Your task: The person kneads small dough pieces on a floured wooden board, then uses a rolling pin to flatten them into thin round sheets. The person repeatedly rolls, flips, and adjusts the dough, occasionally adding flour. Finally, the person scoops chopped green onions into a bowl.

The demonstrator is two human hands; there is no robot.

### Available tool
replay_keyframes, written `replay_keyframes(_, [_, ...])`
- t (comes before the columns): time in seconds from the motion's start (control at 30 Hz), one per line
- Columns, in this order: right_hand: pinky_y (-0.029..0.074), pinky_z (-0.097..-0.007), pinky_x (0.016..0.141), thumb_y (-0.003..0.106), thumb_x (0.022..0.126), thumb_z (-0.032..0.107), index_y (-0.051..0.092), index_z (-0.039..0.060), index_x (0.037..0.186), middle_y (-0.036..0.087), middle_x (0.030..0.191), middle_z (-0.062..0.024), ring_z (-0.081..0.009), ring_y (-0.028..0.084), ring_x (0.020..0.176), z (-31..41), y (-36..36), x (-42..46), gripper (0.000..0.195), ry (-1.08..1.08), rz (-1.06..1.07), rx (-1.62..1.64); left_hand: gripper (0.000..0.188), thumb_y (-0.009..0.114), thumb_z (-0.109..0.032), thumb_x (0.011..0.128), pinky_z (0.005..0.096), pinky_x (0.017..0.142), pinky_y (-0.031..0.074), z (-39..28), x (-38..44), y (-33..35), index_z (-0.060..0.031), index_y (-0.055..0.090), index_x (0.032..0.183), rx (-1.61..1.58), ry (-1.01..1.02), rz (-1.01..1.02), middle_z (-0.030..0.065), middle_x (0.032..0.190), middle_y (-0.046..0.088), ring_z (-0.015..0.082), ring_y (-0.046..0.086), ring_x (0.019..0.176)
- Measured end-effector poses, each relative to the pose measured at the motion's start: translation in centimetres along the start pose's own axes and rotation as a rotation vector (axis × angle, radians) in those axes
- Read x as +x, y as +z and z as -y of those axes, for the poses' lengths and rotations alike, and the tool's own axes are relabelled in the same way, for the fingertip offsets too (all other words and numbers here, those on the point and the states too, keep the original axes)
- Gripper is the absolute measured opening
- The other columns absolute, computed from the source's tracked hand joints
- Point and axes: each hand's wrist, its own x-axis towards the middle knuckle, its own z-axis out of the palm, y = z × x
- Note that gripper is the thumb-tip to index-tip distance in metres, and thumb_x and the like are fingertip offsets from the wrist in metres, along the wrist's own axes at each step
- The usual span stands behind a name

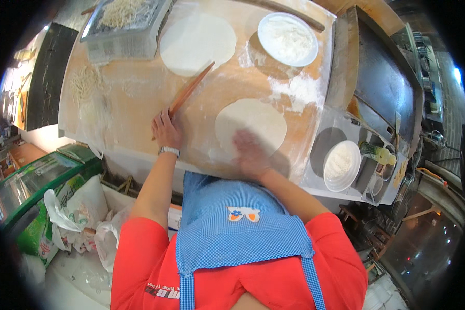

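Note:
My left hand (166, 128), with a watch at the wrist, is closed around a tapered wooden rolling pin (193, 89) that slants up over the board. The pin's far tip lies by the lower edge of a large flat round of dough (198, 44). My right hand (251, 153), blurred, is over the lower left part of a second dough round (257, 124), fingers apart; whether it touches the dough cannot be told. A white bowl of flour (288, 39) is at the upper right of the floured wooden board (139, 116), beside loose flour (300, 91).
A plastic tub of noodles (120, 42) stands at the upper left, with loose noodles (86, 85) below it. Another long wooden stick (294, 17) lies at the top edge. On the right are a flat metal griddle (387, 77), a second flour bowl (341, 166) and a bottle (378, 154).

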Motion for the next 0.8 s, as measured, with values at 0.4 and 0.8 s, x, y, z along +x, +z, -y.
replay_keyframes(0.4, [0.015,-0.0556,0.124,0.064,0.093,0.034,0.034,0.0114,0.156,0.022,0.164,-0.0226,-0.042,0.02,0.152,-5.8,-4.2,0.9,0.073,0.176,-0.377,-0.127,0.041,0.058,-0.022,0.097,0.0513,0.1,0.041,-0.5,0.3,-0.5,-0.0079,0.053,0.135,-0.031,0.008,0.015,0.0167,0.127,0.056,0.038,0.053,0.116])
replay_keyframes(0.8, [0.012,-0.0534,0.125,0.056,0.095,0.043,0.044,0.0079,0.15,0.022,0.166,-0.0162,-0.0362,0.017,0.154,0.9,2.1,4.6,0.066,-0.245,-0.136,-0.081,0.046,0.057,-0.02,0.094,0.053,0.109,0.038,0.0,-0.3,0.8,-0.0051,0.051,0.137,-0.043,-0.014,0.084,0.0198,0.132,0.055,0.0389,0.048,0.127])
